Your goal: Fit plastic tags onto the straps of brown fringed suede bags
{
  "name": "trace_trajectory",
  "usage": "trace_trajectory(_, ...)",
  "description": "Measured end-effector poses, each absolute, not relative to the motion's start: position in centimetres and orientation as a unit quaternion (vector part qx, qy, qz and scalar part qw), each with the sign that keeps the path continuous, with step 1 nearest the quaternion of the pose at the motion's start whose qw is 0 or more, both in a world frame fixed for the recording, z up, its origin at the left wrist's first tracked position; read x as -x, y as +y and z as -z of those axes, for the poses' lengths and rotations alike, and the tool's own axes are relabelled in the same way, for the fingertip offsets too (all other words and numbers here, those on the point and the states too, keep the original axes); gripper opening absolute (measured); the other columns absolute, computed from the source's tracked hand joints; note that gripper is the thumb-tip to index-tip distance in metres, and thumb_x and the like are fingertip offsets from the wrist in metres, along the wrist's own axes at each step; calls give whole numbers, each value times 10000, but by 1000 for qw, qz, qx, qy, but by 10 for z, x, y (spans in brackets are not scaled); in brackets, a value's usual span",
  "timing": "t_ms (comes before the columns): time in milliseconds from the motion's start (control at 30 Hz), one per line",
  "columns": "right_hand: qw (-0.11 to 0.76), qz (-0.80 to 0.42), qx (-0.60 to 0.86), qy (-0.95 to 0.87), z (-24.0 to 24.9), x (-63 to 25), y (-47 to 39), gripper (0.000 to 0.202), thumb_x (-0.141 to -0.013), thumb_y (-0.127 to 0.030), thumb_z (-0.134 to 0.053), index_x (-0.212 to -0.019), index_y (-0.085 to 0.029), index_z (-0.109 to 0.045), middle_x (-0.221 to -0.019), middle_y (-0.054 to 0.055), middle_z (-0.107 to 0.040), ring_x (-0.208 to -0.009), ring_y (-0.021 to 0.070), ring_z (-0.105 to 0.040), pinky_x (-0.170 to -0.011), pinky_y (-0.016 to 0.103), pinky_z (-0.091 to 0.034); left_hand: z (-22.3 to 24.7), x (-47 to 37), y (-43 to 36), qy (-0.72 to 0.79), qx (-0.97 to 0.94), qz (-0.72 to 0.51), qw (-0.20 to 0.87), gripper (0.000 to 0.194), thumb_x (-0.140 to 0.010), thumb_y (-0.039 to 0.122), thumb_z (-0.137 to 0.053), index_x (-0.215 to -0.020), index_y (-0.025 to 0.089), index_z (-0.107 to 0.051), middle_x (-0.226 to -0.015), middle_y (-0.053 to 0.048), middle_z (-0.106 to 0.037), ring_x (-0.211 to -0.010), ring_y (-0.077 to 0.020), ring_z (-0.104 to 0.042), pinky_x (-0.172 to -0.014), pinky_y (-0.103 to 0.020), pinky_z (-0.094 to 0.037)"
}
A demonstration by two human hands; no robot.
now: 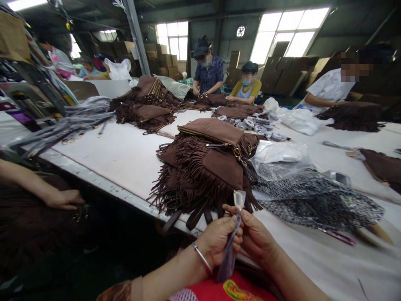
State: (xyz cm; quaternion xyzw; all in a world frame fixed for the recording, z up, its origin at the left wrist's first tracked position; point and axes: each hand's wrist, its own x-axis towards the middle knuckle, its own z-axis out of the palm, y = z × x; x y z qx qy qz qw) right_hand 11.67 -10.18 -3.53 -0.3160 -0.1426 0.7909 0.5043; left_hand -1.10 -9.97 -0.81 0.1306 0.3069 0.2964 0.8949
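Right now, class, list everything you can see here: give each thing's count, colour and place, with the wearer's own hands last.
Fringed bags: one near pile, brown, table centre; more piles behind.
Table: one, white, across the room.
Patterned fabric: one heap, black-white, right of the bags.
Plastic bag: one, clear, above the fabric.
Co-workers: several, at the far side.
Strap: one, plastic-wrapped, between both hands.
Left hand: pinches the strap.
Right hand: pinches the strap.

Fringed bags point(203, 171) lie piled on tabletop point(125, 154); patterned fabric point(316, 200) just right of them; strap bundle point(72, 121) far left.
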Motion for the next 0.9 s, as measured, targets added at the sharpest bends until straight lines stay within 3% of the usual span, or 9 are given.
trace_trajectory(167,470,-821,286,-153,23,-113,-110,377,-839,-458,-595,-1104,-197,-654,-533,-37,-507,-459,115,-454,-461,255,-404,15,6,-101,367,-196,-358,836,383,-698,479,-731,-764,155,-538,-547,46,-497,-416,-38,-377,-428,-167,-251)
trace_trajectory(333,480,-794,332,-168,15,-114,-113,420,-805,-550,-595,-1012,-195,-685,-832,58,-659,-566,140,-542,-488,276,-436,16,7,-100,349,-176,-270,880,317,-713,445,-692,-744,159,-560,-520,41,-502,-396,-65,-428,-437,-192,-313)
trace_trajectory(433,498,-749,382,-212,10,-119,-112,362,-752,-507,-684,-920,-187,-686,-874,65,-667,-603,136,-564,-499,247,-419,11,14,-103,394,-274,-174,860,328,-735,473,-617,-694,147,-607,-533,-19,-565,-440,-134,-521,-467,-251,-383)
trace_trajectory(600,468,-676,460,-336,1,-137,-108,312,-731,-432,-735,-742,-147,-607,-598,-17,-574,-527,84,-486,-515,207,-363,-16,36,-94,453,-544,-198,678,264,-750,402,-626,-705,145,-664,-655,-37,-655,-571,-144,-574,-527,-241,-398)
trace_trajectory(733,466,-616,500,-392,-4,-148,-103,246,-771,-394,-650,-769,-172,-544,-562,-36,-564,-486,89,-478,-484,209,-367,-40,42,-75,470,-558,-235,643,274,-765,394,-603,-833,137,-666,-784,-86,-700,-701,-190,-644,-574,-263,-462)
trace_trajectory(833,414,-560,569,-438,-6,-140,-105,167,-778,-359,-575,-794,-198,-531,-485,-51,-527,-418,124,-477,-419,231,-363,-42,34,-66,509,-561,-283,589,277,-776,404,-600,-828,139,-664,-768,-92,-697,-689,-187,-645,-543,-246,-449)
trace_trajectory(900,394,-491,592,-503,-7,-129,-112,129,-761,-287,-566,-855,-202,-582,-541,-30,-571,-493,159,-546,-471,262,-422,-35,27,-63,527,-546,-312,572,294,-766,430,-623,-802,141,-662,-734,-78,-687,-641,-175,-630,-508,-235,-428)
